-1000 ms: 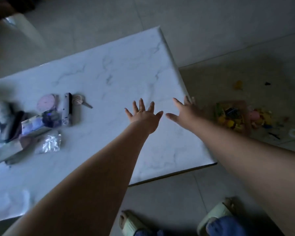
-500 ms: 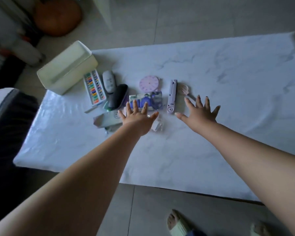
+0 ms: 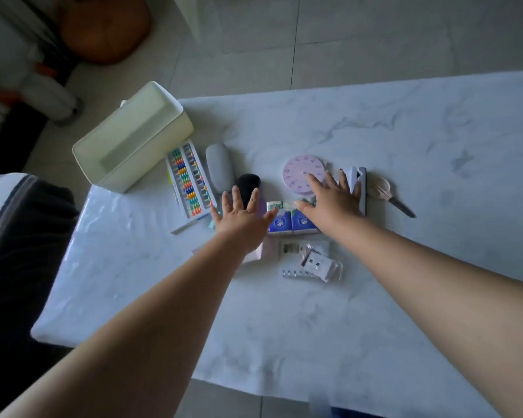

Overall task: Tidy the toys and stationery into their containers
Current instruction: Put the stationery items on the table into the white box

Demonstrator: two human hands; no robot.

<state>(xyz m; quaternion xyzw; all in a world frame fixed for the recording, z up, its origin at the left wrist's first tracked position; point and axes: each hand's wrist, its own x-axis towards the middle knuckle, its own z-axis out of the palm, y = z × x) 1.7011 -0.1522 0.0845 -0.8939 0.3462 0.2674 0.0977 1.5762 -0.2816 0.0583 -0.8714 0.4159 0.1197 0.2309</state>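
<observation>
Both hands reach flat, fingers spread, gripping nothing: left hand over the black case, right hand beside the toy clock. The cream bin waits at ten o'clock on the table, probably for these items.

A home living room: a low marble-look table stands on a tiled floor, a dark sofa beside it.
</observation>
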